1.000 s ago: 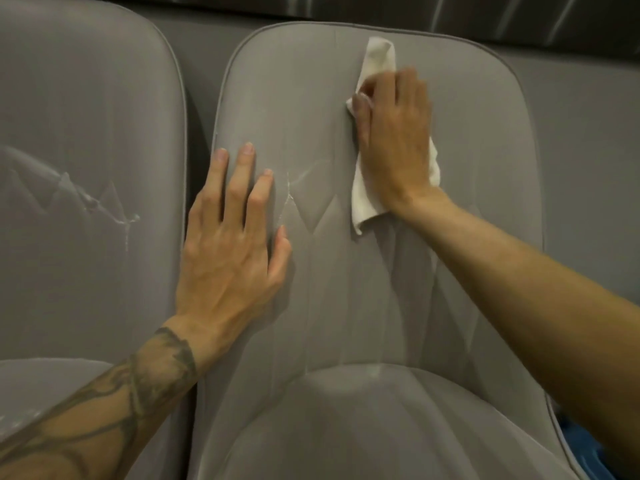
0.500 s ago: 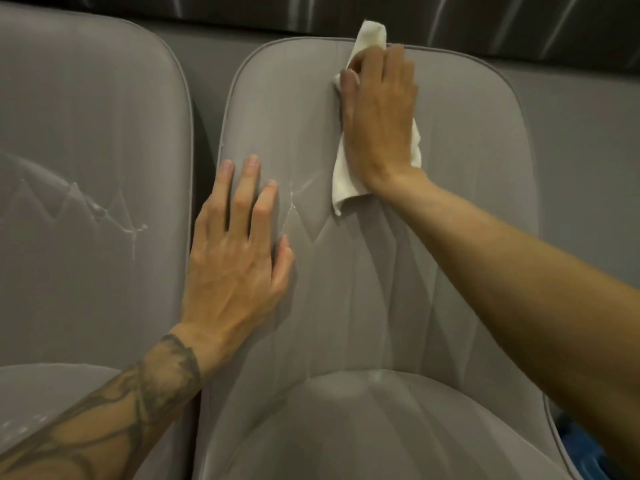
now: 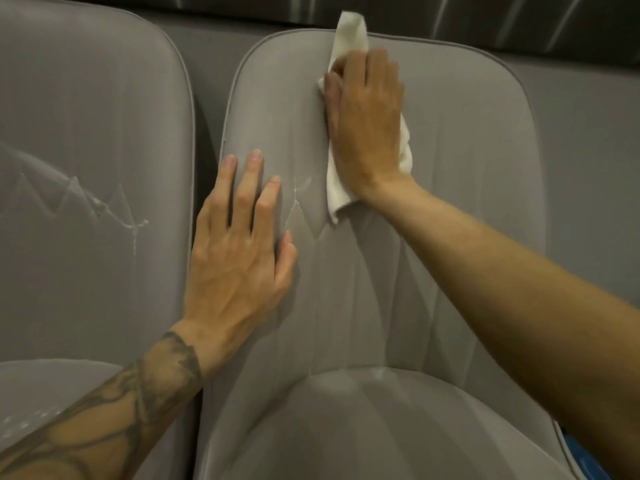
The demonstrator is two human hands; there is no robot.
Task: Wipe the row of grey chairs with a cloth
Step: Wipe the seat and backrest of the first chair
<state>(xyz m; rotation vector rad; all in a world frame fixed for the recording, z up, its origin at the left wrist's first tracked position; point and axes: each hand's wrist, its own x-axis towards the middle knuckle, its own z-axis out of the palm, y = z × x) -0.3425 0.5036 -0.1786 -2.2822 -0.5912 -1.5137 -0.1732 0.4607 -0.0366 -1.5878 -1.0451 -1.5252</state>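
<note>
Dim, soft light; slight motion blur, wide-angle bending at edges.

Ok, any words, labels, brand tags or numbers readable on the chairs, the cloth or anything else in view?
None. The grey chair being wiped and the grey chair to its left show only stitched seams and pale streaks, no tag or lettering. The white cloth under the right hand is plain. The tattoo above the left hand shows no legible text.
</note>
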